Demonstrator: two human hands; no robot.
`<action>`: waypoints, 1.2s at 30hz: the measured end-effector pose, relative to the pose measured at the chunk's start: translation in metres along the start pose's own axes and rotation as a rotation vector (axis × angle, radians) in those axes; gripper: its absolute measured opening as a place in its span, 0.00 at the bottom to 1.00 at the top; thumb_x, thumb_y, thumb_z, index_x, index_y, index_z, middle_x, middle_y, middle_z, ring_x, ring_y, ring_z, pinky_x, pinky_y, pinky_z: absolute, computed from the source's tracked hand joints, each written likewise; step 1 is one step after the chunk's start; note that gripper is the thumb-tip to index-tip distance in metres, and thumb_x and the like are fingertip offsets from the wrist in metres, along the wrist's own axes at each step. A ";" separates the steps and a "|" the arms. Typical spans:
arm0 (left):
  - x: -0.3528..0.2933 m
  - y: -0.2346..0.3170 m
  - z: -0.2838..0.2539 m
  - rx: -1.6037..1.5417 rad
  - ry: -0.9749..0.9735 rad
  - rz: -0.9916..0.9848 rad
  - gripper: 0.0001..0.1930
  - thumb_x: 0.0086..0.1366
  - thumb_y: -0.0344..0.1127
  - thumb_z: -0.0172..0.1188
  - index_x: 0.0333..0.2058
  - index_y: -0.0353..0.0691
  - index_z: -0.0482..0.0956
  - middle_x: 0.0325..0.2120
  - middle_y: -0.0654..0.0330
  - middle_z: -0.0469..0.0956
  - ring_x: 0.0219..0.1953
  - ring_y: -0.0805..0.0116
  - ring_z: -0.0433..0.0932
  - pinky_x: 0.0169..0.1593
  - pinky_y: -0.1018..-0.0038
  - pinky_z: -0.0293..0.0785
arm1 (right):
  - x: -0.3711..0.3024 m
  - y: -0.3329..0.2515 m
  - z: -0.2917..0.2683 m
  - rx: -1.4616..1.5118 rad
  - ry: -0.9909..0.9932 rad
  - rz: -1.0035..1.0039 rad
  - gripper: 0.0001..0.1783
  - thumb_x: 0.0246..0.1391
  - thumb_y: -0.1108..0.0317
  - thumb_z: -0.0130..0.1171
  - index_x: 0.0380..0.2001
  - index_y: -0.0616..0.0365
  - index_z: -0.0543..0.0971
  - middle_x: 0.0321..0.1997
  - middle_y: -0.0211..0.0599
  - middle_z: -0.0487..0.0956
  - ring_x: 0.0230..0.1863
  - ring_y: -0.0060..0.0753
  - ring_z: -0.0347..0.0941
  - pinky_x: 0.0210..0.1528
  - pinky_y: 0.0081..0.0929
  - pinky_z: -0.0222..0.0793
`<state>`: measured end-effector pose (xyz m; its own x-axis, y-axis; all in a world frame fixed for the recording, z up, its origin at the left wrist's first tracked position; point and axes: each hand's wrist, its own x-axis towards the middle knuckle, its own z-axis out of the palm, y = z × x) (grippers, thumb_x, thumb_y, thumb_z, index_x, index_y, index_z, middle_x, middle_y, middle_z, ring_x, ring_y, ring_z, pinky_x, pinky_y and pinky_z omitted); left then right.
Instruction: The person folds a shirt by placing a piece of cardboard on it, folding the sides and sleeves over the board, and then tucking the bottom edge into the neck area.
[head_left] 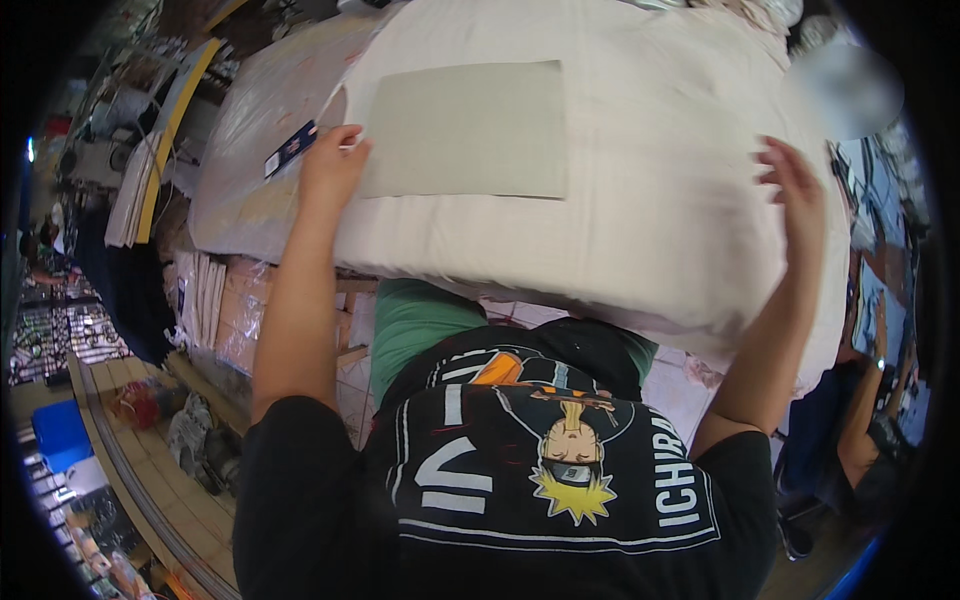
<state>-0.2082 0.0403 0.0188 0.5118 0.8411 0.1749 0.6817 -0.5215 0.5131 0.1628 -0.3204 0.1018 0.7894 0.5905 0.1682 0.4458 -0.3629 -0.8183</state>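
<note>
My left hand (332,168) is beside the left edge of a flat, pale grey-green rectangular sheet (465,130). Its fingers are bent, with a gap between thumb and forefinger and nothing visible in it. Just left of that hand is a dark navy tag (290,150) with a white patch at its end; I cannot tell whether the hand touches it. The sheet lies on a padded surface covered in cream cloth (650,200). Over the right part of the cloth, my right hand (793,180) has its fingers apart and holds nothing, well away from the sheet.
Clear plastic (265,110) wraps the left end of the padded surface. Beyond it stand boards with a yellow edge (170,145). A blurred pale round shape (848,90) is at the upper right. Another person's arm (862,420) shows at the right, near blue fabric pieces (872,195).
</note>
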 end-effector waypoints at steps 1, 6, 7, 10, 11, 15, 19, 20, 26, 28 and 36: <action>-0.005 0.000 -0.001 0.042 0.020 -0.033 0.19 0.54 0.42 0.62 0.43 0.38 0.77 0.37 0.53 0.78 0.41 0.58 0.76 0.46 0.68 0.71 | -0.002 -0.015 0.041 0.010 -0.154 -0.026 0.16 0.57 0.58 0.53 0.45 0.51 0.78 0.35 0.25 0.80 0.30 0.14 0.71 0.30 0.13 0.60; -0.007 0.001 -0.003 0.027 0.003 -0.174 0.23 0.54 0.43 0.62 0.46 0.35 0.76 0.37 0.52 0.78 0.41 0.58 0.77 0.46 0.68 0.71 | -0.006 -0.057 0.165 -0.080 -0.291 0.094 0.18 0.53 0.62 0.57 0.45 0.62 0.77 0.28 0.33 0.78 0.22 0.22 0.73 0.26 0.22 0.68; -0.007 -0.002 -0.003 -0.026 -0.034 -0.220 0.23 0.54 0.43 0.61 0.46 0.35 0.75 0.37 0.52 0.79 0.41 0.58 0.78 0.47 0.68 0.71 | -0.006 -0.063 0.177 -0.102 -0.306 0.158 0.19 0.53 0.64 0.56 0.46 0.62 0.76 0.28 0.32 0.78 0.21 0.22 0.73 0.25 0.22 0.68; -0.005 -0.016 -0.002 -0.182 -0.108 -0.287 0.23 0.54 0.42 0.61 0.47 0.35 0.75 0.35 0.53 0.80 0.39 0.60 0.79 0.46 0.69 0.72 | -0.003 -0.063 0.199 -0.088 -0.351 0.202 0.18 0.53 0.67 0.56 0.47 0.62 0.76 0.27 0.33 0.77 0.21 0.21 0.72 0.24 0.21 0.68; -0.005 -0.020 -0.002 -0.234 -0.126 -0.298 0.23 0.54 0.41 0.62 0.47 0.35 0.76 0.35 0.54 0.80 0.38 0.60 0.79 0.45 0.70 0.72 | -0.001 -0.062 0.204 -0.067 -0.357 0.199 0.18 0.52 0.69 0.56 0.47 0.62 0.76 0.27 0.33 0.77 0.21 0.21 0.72 0.24 0.21 0.68; -0.006 -0.034 -0.004 -0.340 -0.102 -0.260 0.20 0.54 0.38 0.62 0.45 0.36 0.77 0.32 0.55 0.81 0.34 0.64 0.79 0.42 0.73 0.73 | -0.001 -0.066 0.217 0.004 -0.367 0.211 0.18 0.51 0.73 0.56 0.47 0.62 0.76 0.27 0.32 0.77 0.21 0.20 0.72 0.24 0.20 0.68; -0.005 -0.047 -0.014 -0.335 -0.087 -0.253 0.19 0.55 0.37 0.61 0.45 0.38 0.78 0.32 0.54 0.81 0.33 0.65 0.79 0.41 0.73 0.72 | -0.001 -0.072 0.233 0.036 -0.371 0.210 0.18 0.51 0.74 0.57 0.47 0.62 0.76 0.27 0.32 0.77 0.21 0.20 0.71 0.25 0.19 0.68; -0.005 -0.051 -0.014 -0.331 -0.082 -0.247 0.19 0.55 0.38 0.61 0.46 0.39 0.78 0.32 0.54 0.81 0.32 0.65 0.79 0.41 0.73 0.72 | -0.001 -0.073 0.235 0.028 -0.370 0.207 0.18 0.51 0.74 0.57 0.47 0.62 0.76 0.27 0.32 0.77 0.21 0.20 0.71 0.25 0.18 0.68; -0.005 -0.068 -0.020 -0.338 -0.066 -0.280 0.16 0.58 0.39 0.58 0.45 0.42 0.79 0.33 0.54 0.81 0.34 0.65 0.79 0.42 0.73 0.72 | -0.001 -0.074 0.234 0.062 -0.362 0.187 0.18 0.51 0.75 0.56 0.48 0.63 0.75 0.27 0.33 0.77 0.23 0.19 0.71 0.25 0.17 0.68; -0.001 -0.082 -0.027 -0.341 -0.042 -0.271 0.16 0.60 0.37 0.57 0.45 0.38 0.78 0.32 0.58 0.81 0.33 0.72 0.77 0.41 0.77 0.71 | -0.002 -0.079 0.233 0.044 -0.358 0.209 0.18 0.51 0.75 0.57 0.48 0.63 0.75 0.27 0.33 0.77 0.23 0.20 0.71 0.26 0.17 0.68; -0.018 -0.063 -0.030 -0.481 -0.117 -0.313 0.14 0.58 0.37 0.60 0.41 0.38 0.79 0.31 0.57 0.81 0.33 0.67 0.79 0.39 0.74 0.73 | -0.008 -0.081 0.232 0.116 -0.360 0.253 0.21 0.50 0.74 0.58 0.49 0.63 0.74 0.27 0.33 0.77 0.23 0.20 0.72 0.27 0.17 0.70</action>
<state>-0.2759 0.0623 0.0088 0.3969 0.9091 -0.1265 0.5102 -0.1040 0.8538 0.0222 -0.1288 0.0386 0.6611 0.7141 -0.2302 0.1909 -0.4568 -0.8688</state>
